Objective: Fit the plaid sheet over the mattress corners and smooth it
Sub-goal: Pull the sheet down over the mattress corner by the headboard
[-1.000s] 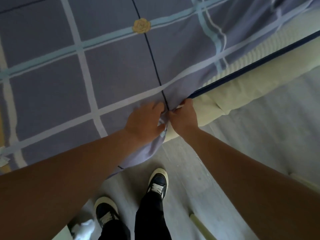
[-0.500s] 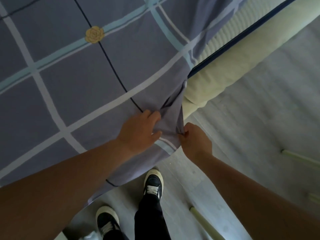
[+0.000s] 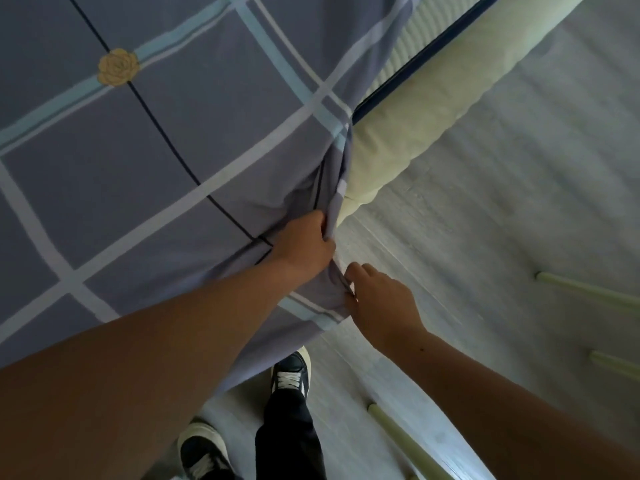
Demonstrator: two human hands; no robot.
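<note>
The plaid sheet (image 3: 180,143), grey-purple with pale blue and white stripes and a yellow rose motif, covers the bed's top and hangs over the near corner. The pale yellow mattress (image 3: 422,109) with dark blue piping shows bare along its right side. My left hand (image 3: 304,247) is shut on a bunched fold of sheet at the corner. My right hand (image 3: 377,303) pinches the sheet's lower hanging edge just below and to the right of the left hand.
Grey wood-look floor (image 3: 502,220) lies to the right of the bed. Pale green furniture legs (image 3: 585,289) stand at the right and lower middle. My two dark sneakers (image 3: 291,372) stand close to the bed's corner.
The sheet corner has come further down over the mattress corner. Both hands have dropped lower along the hanging fabric, the right hand now beneath the left.
</note>
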